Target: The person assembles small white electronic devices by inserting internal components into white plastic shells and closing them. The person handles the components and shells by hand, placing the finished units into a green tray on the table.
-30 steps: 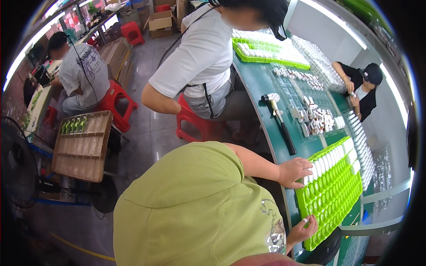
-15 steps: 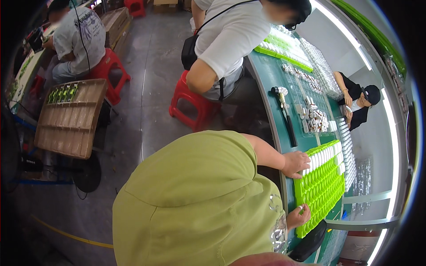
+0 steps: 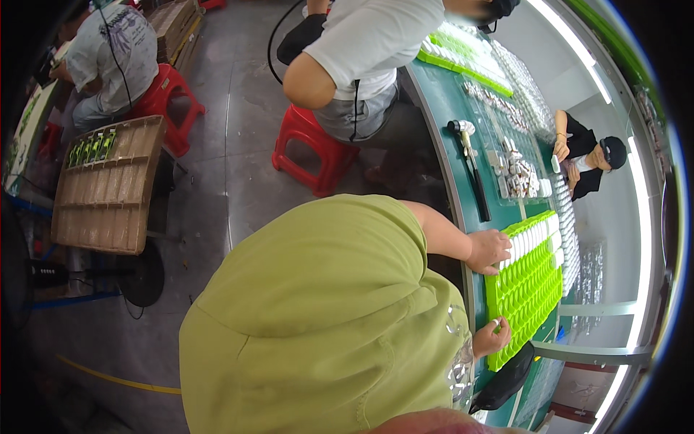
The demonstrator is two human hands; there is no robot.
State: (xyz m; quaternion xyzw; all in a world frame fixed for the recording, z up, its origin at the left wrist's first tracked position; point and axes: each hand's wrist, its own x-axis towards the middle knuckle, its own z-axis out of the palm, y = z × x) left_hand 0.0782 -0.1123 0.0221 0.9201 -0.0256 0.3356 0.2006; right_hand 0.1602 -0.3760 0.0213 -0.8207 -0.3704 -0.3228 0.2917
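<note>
Plainly, person: seen from above in a lime-green shirt, seated at the long dark-green bench that runs along the three o'clock side.
Left hand: loosely curled, knuckles up, resting on the near edge of the bright green tray; whether it pinches anything I cannot tell.
Right hand: at four o'clock from the left one, fingers closed round a small pale part held at the tray's lower edge.
Green tray: oblong, ribbed into many slots, lying on the bench between the two hands and stretching away toward three o'clock.
White pieces: small oblong packs standing in a row along the tray's twelve o'clock edge.
Hammer: pale head, long dark handle, lying on the bench at twelve o'clock from the tray.
Loose parts: a heap of small white and dark bits, just beside the hammer.
Red stool: under a co-worker in a white shirt, at eleven o'clock.
Cardboard crate: brown, divided into rows, at nine o'clock on the floor.
</note>
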